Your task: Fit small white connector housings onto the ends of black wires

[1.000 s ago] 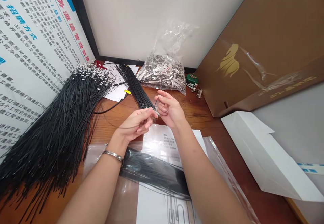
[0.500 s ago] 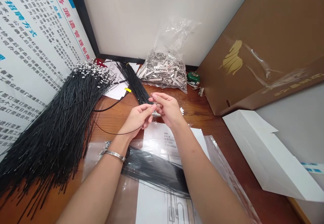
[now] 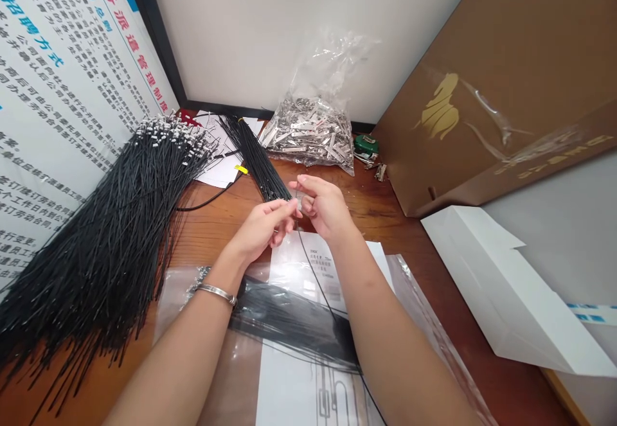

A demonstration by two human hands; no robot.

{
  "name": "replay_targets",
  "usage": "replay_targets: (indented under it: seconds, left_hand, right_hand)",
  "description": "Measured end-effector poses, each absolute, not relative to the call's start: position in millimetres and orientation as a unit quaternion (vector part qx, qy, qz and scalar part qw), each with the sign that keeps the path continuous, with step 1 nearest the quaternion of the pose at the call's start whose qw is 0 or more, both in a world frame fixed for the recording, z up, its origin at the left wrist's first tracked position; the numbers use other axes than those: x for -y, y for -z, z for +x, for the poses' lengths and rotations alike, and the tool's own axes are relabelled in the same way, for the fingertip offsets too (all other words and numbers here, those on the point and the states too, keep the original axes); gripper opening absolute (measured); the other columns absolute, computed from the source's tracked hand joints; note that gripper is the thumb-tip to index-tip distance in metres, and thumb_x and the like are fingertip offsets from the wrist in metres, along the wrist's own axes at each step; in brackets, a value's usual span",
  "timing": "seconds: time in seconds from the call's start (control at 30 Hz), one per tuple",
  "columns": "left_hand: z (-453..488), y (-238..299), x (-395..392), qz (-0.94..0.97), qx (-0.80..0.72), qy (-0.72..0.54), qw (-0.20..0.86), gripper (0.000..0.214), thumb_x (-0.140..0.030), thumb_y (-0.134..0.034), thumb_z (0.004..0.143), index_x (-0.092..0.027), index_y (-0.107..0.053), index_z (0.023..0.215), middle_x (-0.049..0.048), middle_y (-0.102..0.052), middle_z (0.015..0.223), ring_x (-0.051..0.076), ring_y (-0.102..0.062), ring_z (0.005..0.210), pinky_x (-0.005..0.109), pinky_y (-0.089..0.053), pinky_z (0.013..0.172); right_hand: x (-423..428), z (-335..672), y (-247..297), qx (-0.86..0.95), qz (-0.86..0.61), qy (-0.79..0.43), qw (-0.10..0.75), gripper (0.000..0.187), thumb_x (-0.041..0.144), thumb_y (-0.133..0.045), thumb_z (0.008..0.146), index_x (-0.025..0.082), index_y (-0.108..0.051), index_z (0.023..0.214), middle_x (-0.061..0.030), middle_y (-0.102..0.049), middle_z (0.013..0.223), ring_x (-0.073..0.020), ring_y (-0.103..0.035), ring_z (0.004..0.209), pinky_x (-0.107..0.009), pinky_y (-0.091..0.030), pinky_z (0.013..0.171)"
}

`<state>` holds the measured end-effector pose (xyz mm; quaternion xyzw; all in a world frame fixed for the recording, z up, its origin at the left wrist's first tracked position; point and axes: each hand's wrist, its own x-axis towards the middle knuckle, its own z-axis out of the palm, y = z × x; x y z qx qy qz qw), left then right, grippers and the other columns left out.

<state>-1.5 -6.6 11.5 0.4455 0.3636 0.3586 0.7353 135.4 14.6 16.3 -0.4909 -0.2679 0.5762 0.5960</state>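
Note:
My left hand (image 3: pixel 267 225) is closed in a pinch, its thumb and forefinger on a small whitish piece (image 3: pixel 298 204) that looks like a connector. Right beside it, my right hand (image 3: pixel 324 204) has its fingers bent together at the same spot, apparently on a thin black wire (image 3: pixel 315 273). From between the hands this wire hangs down and to the right. The fingers partly hide where wire and whitish piece meet. Just behind the fingertips lies a tied bundle of black wires (image 3: pixel 260 159). Under my forearms is a clear plastic bag (image 3: pixel 193 329) with black wires in it.
To the left lies a large heap of black wires (image 3: pixel 110 220) with white connectors. A bag of metal clips (image 3: pixel 313 132) stands at the back, next to a green tape measure (image 3: pixel 366 146). A brown box (image 3: pixel 501 92) and a white carton (image 3: pixel 511 291) are at right. A printed sheet (image 3: pixel 284 387) lies in front.
The thin wire ran leftward over my left wrist before; now one hangs down to the right between my hands. My right fingers have shifted slightly, showing the whitish piece more clearly.

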Motion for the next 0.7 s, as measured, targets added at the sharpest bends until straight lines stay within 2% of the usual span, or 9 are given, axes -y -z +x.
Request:
replay_targets:
  seconds: [0.13, 0.37, 0.53, 0.7]
  left_hand:
    - [-0.4, -7.8, 2.3, 0.404, -0.394, -0.43, 0.705, 0.032, -0.044, -0.071, 0.075, -0.014, -0.06, 0.072, -0.0036, -0.056, 0.055, 0.002, -0.04, 0.035, 0.017, -0.026, 0.035]
    - [-0.1, -8.9, 3.2, 0.417, -0.397, -0.417, 0.703, 0.028, -0.039, -0.072, 0.074, -0.014, -0.06, 0.07, -0.0058, -0.05, 0.049, 0.003, -0.039, 0.035, 0.016, -0.028, 0.035]
    - [2.1, -10.9, 4.1, 0.421, -0.416, -0.435, 0.679, 0.023, -0.035, -0.07, 0.075, -0.014, -0.061, 0.073, -0.0036, -0.056, 0.051, 0.004, -0.04, 0.035, 0.017, -0.029, 0.035]
    - [3.4, -10.4, 4.1, 0.422, -0.438, -0.439, 0.661, 0.019, -0.029, -0.069, 0.076, -0.013, -0.062, 0.07, -0.0018, -0.058, 0.052, 0.005, -0.046, 0.037, 0.017, -0.035, 0.038]
  right_hand:
    - [-11.1, 133.9, -16.4, 0.34, -0.492, -0.611, 0.519, 0.015, 0.024, -0.073, 0.064, 0.016, -0.064, 0.072, -0.0033, -0.072, 0.067, -0.0049, -0.044, 0.033, -0.02, -0.025, 0.033]
    - [-11.5, 134.6, -14.7, 0.348, -0.488, -0.58, 0.552, 0.023, 0.03, -0.078, 0.062, 0.016, -0.065, 0.075, -0.0052, -0.076, 0.079, -0.002, -0.037, 0.033, -0.02, -0.027, 0.035]
    - [-11.2, 133.4, -14.9, 0.367, -0.486, -0.579, 0.542, 0.023, 0.032, -0.079, 0.059, 0.016, -0.067, 0.071, -0.0059, -0.077, 0.084, -0.0015, -0.037, 0.036, -0.021, -0.028, 0.035]
    - [-10.8, 133.8, -15.0, 0.341, -0.486, -0.551, 0.587, 0.023, 0.031, -0.08, 0.059, 0.016, -0.068, 0.071, -0.004, -0.076, 0.08, -0.0009, -0.032, 0.036, -0.021, -0.023, 0.035]
